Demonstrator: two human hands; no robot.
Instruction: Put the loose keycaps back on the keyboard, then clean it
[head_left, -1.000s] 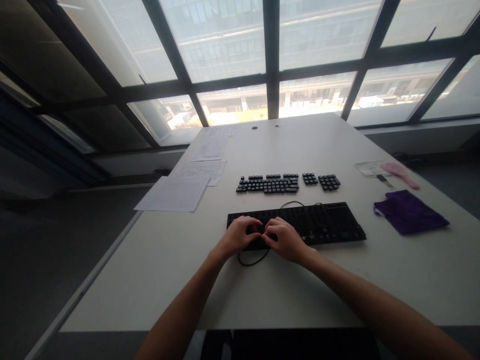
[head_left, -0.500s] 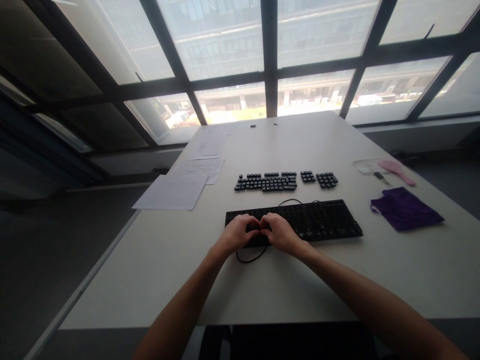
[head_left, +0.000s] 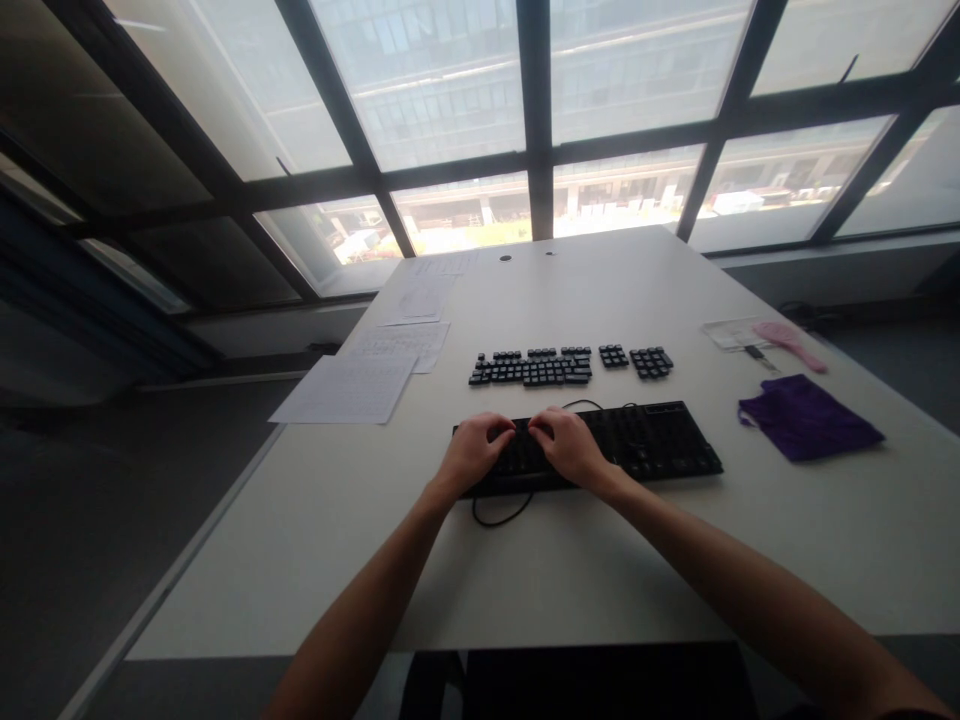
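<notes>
A black keyboard [head_left: 667,445] lies across the white table in front of me, its board darker and flatter on the right. Over its left part is my left hand [head_left: 474,450], the thumb and fingers curled into a pinch. My right hand [head_left: 568,446] is just to the right, pinching in the same way, with a small gap between the two hands. Whatever the fingertips may hold is too small or hidden to make out. Beyond the keyboard, loose black keycaps sit in a keyboard-like layout: a wide block [head_left: 534,370], a small block [head_left: 613,356] and a number block [head_left: 651,363].
A black cable [head_left: 501,523] loops out below the keyboard. Printed sheets [head_left: 345,388] lie on the left. At right are a purple cloth pouch [head_left: 814,418], a pink brush-like object [head_left: 791,342] and a small dark tool [head_left: 757,354]. Windows stand behind the table.
My hands have moved apart and slightly away from me; before, their fingertips met over the keyboard. The view has shifted slightly.
</notes>
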